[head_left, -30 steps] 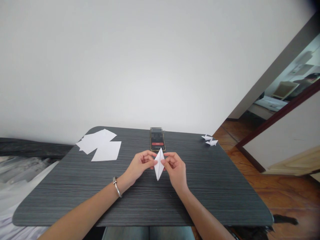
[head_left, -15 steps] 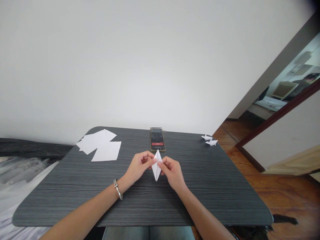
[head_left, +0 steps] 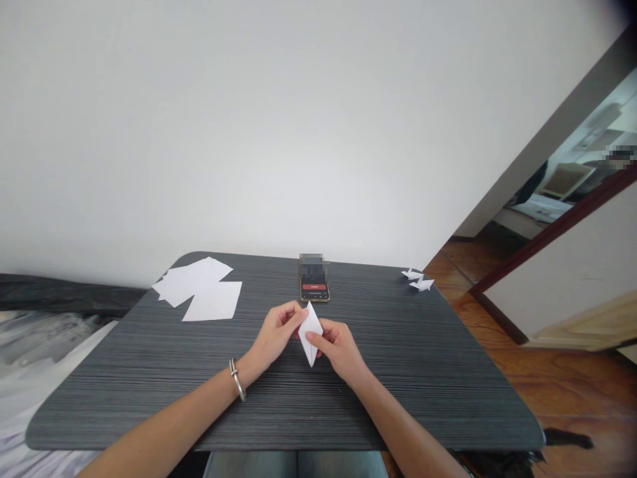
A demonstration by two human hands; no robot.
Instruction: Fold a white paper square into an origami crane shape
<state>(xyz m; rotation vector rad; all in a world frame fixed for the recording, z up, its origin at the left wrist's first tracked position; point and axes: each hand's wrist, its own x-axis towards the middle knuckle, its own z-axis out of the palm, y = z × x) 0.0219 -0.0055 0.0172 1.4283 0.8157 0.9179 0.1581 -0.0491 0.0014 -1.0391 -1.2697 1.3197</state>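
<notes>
My left hand and right hand pinch the narrow white folded-paper diamond between fingertips, having just turned it slightly.

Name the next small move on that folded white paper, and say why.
Probably run the thumb of the right hand down the diamond-shaped folded white paper while the left hand steadies it: both hands already hold it, and its lower point stands free of their fingers.
</notes>
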